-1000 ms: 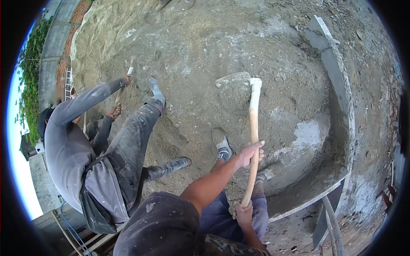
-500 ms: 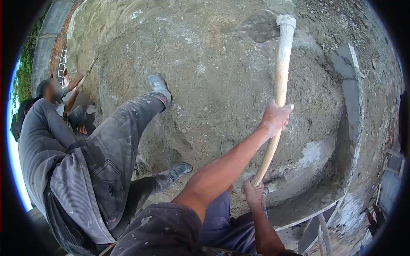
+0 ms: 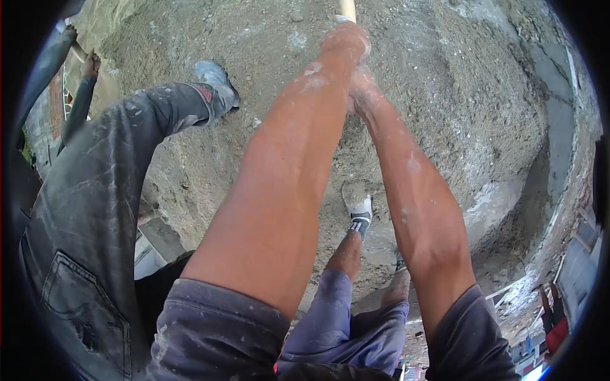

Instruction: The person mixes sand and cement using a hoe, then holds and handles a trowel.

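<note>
Both my arms reach forward over a broad spread of damp grey mortar mix (image 3: 438, 108). My left hand (image 3: 346, 41) is closed round the pale wooden handle of a hoe (image 3: 347, 9) near the top of the view. Just behind it, my right hand (image 3: 362, 82) is also closed on the handle, partly hidden by the left forearm and wrist. Only a short piece of handle shows beyond my left hand. The hoe's blade is out of the frame. My foot (image 3: 360, 213), in a strapped sandal, stands on the mix below my arms.
Close on my left stands a co-worker in dark trousers (image 3: 95, 178), one grey boot (image 3: 216, 79) planted in the mix. A person's hands (image 3: 91, 65) grip another wooden handle at upper left. A raised border (image 3: 559, 120) with smooth wet mortar curves along the right.
My hands have swung forward and up the view with the hoe, and now sit close together. Its blade has left the frame. The co-worker's leg appears larger and nearer.
</note>
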The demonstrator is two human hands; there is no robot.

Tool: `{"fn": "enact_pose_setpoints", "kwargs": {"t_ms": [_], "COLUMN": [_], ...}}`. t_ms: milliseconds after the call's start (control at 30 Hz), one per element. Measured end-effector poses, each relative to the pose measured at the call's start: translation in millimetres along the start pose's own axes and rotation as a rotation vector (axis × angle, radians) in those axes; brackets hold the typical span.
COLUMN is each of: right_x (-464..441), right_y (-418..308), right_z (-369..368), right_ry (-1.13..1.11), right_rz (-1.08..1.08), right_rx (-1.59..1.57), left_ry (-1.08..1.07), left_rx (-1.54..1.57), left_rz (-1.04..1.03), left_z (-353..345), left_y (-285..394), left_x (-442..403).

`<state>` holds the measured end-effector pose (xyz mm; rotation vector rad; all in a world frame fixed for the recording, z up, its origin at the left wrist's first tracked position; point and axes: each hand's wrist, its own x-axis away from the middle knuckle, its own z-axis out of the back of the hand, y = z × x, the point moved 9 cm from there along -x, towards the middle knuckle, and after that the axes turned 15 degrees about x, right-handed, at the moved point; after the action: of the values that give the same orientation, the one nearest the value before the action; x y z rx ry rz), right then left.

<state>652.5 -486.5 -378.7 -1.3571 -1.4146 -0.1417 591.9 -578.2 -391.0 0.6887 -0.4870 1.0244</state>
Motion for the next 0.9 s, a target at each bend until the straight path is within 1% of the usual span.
{"fn": "enact_pose_setpoints", "kwargs": {"t_ms": [33, 100, 133, 167, 200, 233, 267, 300, 333, 367, 400, 433, 467, 500, 533, 567, 600, 633, 700, 733, 800, 900], "right_x": [31.4, 58.6, 79.0, 103.5, 135.6, 173.8, 206.5, 239.8, 257.9, 276.2, 296.7, 323.6, 352.0, 379.5, 409.5, 441.2, 466.9, 489.9, 541.7, 565.1, 610.3, 643.4], "right_y": [8.1, 42.7, 58.9, 75.4, 79.3, 65.8, 65.3, 64.5, 86.3, 104.3, 114.9, 115.2, 113.2, 107.9, 105.2, 104.6, 105.7, 125.1, 161.0, 173.1, 180.6, 229.9], "right_z": [6.4, 8.3, 16.5, 25.7, 34.0, 31.8, 34.7, 37.5, 46.4, 57.3, 68.8, 79.7, 91.1, 101.5, 113.6, 128.7, 144.7, 167.1, 198.2, 207.9, 204.0, 222.6], "right_ry": [0.065, -0.030, 0.082, 0.147, 0.217, 0.175, 0.167, 0.161, 0.183, 0.189, 0.190, 0.171, 0.149, 0.144, 0.140, 0.145, 0.157, 0.153, 0.164, 0.179, 0.266, 0.354], "right_rz": [0.002, -0.005, -0.013, -0.055, -0.099, -0.252, -0.316, -0.379, -0.344, -0.321, -0.300, -0.339, -0.381, -0.369, -0.363, -0.381, -0.407, -0.402, -0.407, -0.404, -0.344, -0.413], "right_rx": [0.015, 0.204, 0.291, 0.407, 0.527, 0.616, 0.571, 0.526, 0.347, 0.302, 0.253, 0.277, 0.301, 0.277, 0.257, 0.285, 0.309, 0.315, 0.326, 0.328, 0.263, 0.364], "left_ry": [0.085, 0.100, 0.099, 0.100, -0.006, -0.118, -0.062, -0.132, -0.184, -0.217, -0.277, -0.220, -0.207, -0.196, -0.229, -0.090, -0.177, -0.134, -0.372, -0.393, -0.437, -0.362], "left_rx": [0.055, 0.246, 0.282, 0.324, 0.470, 0.614, 0.491, 0.382, 0.271, 0.170, -0.479, -0.071, -0.026, 0.016, 0.526, 1.053, 1.153, 1.265, 1.508, 1.577, 1.710, 1.509], "left_rz": [0.074, 0.203, 0.235, 0.258, 0.322, 0.381, 0.260, 0.118, -0.034, -0.186, -0.479, -0.260, -0.322, -0.384, -0.038, 0.290, 0.249, 0.313, 0.509, 0.574, 0.727, 0.701], "left_z": [-6.3, -21.3, -26.7, -31.6, -55.5, -83.6, -86.8, -113.0, -138.9, -164.6, -198.0, -186.3, -176.3, -164.1, -159.8, -153.8, -186.5, -190.8, -244.6, -259.9, -291.8, -330.4], "left_y": [-7.8, -25.2, -30.0, -32.2, -42.7, -50.4, -45.6, -40.8, -35.5, -30.6, -19.4, -16.8, 6.8, 31.6, 29.6, 27.0, 33.9, 47.5, 64.2, 69.1, 70.7, 64.4], "left_x": [14.2, 29.8, 41.3, 53.7, 62.9, 73.8, 101.2, 113.8, 128.4, 144.7, 171.7, 198.9, 237.4, 277.7, 310.7, 351.0, 365.6, 399.3, 446.9, 454.4, 464.2, 484.6]}}
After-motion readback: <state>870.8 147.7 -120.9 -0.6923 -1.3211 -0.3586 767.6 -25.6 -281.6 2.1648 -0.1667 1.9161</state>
